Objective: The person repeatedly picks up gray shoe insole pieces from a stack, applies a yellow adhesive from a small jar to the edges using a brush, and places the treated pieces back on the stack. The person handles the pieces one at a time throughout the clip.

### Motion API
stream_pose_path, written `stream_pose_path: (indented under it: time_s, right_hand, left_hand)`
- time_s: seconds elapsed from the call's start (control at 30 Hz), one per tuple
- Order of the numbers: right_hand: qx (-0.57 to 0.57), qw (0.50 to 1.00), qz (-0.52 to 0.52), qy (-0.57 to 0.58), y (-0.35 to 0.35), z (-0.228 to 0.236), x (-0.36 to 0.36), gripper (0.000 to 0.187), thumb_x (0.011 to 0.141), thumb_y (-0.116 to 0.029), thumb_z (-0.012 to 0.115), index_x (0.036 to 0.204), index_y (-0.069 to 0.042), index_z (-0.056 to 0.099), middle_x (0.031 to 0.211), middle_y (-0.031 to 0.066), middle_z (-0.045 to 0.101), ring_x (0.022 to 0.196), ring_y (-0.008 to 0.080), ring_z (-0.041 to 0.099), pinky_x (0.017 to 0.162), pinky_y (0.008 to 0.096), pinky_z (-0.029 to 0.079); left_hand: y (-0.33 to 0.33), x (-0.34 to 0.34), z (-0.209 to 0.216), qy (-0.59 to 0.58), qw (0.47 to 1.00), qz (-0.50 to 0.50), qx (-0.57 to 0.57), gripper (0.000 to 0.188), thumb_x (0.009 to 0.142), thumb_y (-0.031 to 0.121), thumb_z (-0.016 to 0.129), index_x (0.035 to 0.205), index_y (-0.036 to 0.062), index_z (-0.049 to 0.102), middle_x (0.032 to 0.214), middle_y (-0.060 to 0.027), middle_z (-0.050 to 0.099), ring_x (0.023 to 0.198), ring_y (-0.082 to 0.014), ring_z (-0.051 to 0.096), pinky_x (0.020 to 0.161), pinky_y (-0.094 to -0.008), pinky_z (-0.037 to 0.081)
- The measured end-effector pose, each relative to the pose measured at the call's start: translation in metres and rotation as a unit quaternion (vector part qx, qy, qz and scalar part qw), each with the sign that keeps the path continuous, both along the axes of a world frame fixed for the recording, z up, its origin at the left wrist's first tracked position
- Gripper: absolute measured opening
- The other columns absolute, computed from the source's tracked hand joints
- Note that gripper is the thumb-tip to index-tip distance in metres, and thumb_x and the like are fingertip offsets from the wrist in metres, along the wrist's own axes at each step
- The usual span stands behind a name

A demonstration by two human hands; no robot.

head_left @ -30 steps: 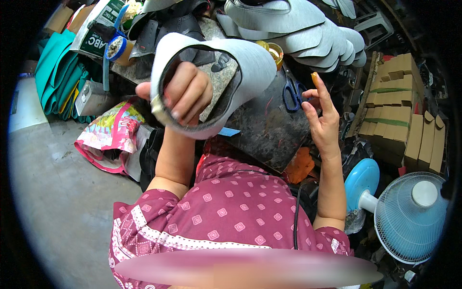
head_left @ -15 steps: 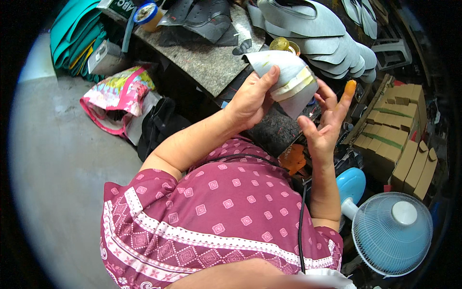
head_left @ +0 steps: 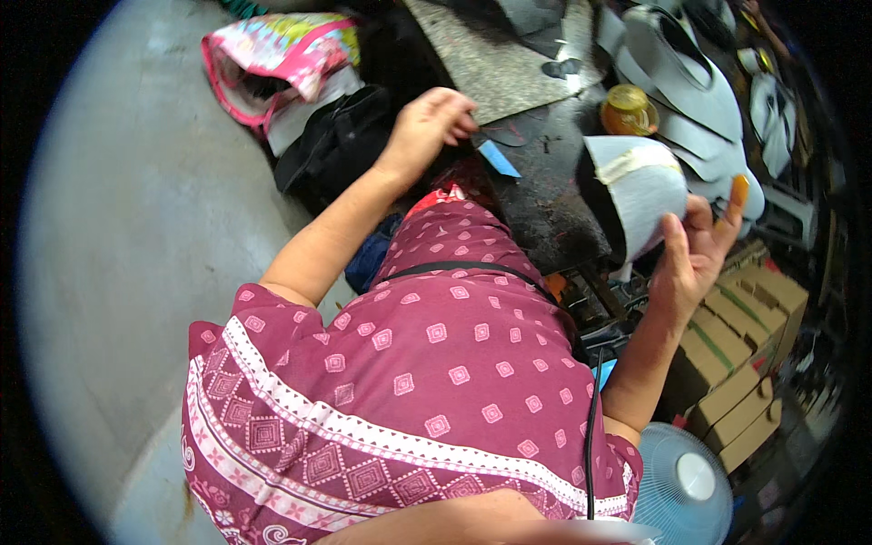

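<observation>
My right hand (head_left: 692,254) pinches the lower edge of a curved grey-white shoe upper piece (head_left: 652,191), its thumb on the near face. The piece stands bent, with a pale yellowish strip (head_left: 627,163) along its upper part and a dark inner side showing at the left. One finger of that hand points up and has an orange covering or coating at its tip. My left hand (head_left: 427,136) is apart from the piece, over the bench's near edge. Its fingers are curled together and slightly blurred; nothing shows in them.
A jar of amber-yellow stuff (head_left: 629,111) stands behind the piece. Similar grey pieces (head_left: 704,100) overlap at the back right. A speckled stone slab (head_left: 495,64) and a blue scrap (head_left: 499,159) lie on the dark bench. Cardboard boxes (head_left: 727,345) and a fan (head_left: 681,481) are at right, bags (head_left: 272,68) at left.
My left hand has let go of the shoe upper piece and moved left. My right hand now grips it, farther right and turned. The whole view has shifted too.
</observation>
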State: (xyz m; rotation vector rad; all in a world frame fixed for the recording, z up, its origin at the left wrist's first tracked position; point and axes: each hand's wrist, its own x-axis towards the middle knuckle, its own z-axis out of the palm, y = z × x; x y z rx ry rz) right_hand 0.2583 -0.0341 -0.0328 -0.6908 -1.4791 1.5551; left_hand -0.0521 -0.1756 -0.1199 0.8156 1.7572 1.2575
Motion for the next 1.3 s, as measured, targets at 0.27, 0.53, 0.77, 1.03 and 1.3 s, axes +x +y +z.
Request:
stream_pose_path:
  time_s: [0.27, 0.53, 0.77, 1.03, 1.3]
  right_hand:
    - [0.047, 0.997, 0.018, -0.051, 0.012, -0.001, -0.013, 0.086, 0.090, 0.007, 0.059, 0.158, -0.013, 0.010, 0.104, 0.0085, 0.058, 0.086, 0.0103, 0.053, 0.079, 0.0228, 0.042]
    - [0.051, 0.996, 0.019, -0.065, 0.012, 0.000, -0.014, 0.086, 0.091, 0.007, 0.058, 0.158, -0.013, 0.009, 0.103, 0.0093, 0.057, 0.089, 0.0123, 0.055, 0.083, 0.0248, 0.044]
    - [0.060, 0.994, 0.006, -0.090, 0.012, 0.002, -0.007, 0.086, 0.091, 0.008, 0.057, 0.158, -0.014, 0.007, 0.101, 0.0088, 0.056, 0.088, 0.0125, 0.054, 0.085, 0.0257, 0.043]
    - [0.062, 0.996, 0.000, -0.069, 0.013, 0.005, 0.002, 0.088, 0.090, 0.009, 0.057, 0.158, -0.014, 0.006, 0.100, 0.0083, 0.056, 0.087, 0.0118, 0.053, 0.084, 0.0256, 0.043]
    - [0.057, 0.996, -0.023, -0.062, 0.015, 0.009, 0.006, 0.090, 0.090, 0.009, 0.057, 0.158, -0.014, 0.003, 0.099, 0.0073, 0.057, 0.085, 0.0108, 0.053, 0.083, 0.0240, 0.043]
  left_hand:
    - [-0.206, 0.003, -0.142, -0.008, 0.712, -0.310, -0.630, 0.032, 0.089, 0.023, 0.053, 0.098, -0.0007, 0.072, 0.090, -0.0197, 0.073, 0.074, -0.0309, 0.073, 0.062, -0.0399, 0.058]
    - [-0.250, 0.087, -0.216, 0.451, 0.734, -0.228, -0.454, 0.047, 0.093, 0.039, 0.048, 0.133, 0.0146, 0.053, 0.134, -0.0129, 0.051, 0.137, -0.0414, 0.034, 0.099, -0.0605, 0.041]
    - [-0.249, 0.063, -0.245, 0.100, 0.820, -0.174, -0.536, 0.048, 0.095, 0.043, 0.047, 0.135, 0.0174, 0.050, 0.139, -0.0256, 0.049, 0.112, -0.0417, 0.062, 0.087, -0.0484, 0.054]
    - [-0.212, -0.024, -0.195, 0.181, 0.789, -0.290, -0.510, 0.053, 0.066, 0.015, 0.072, 0.118, 0.0164, 0.060, 0.109, -0.0187, 0.067, 0.104, -0.0388, 0.064, 0.085, -0.0465, 0.051]
    - [-0.134, -0.091, -0.016, 0.101, 0.725, -0.416, -0.539, 0.060, 0.057, 0.007, 0.069, 0.117, 0.0123, 0.066, 0.108, -0.0163, 0.069, 0.104, -0.0332, 0.064, 0.085, -0.0430, 0.051]
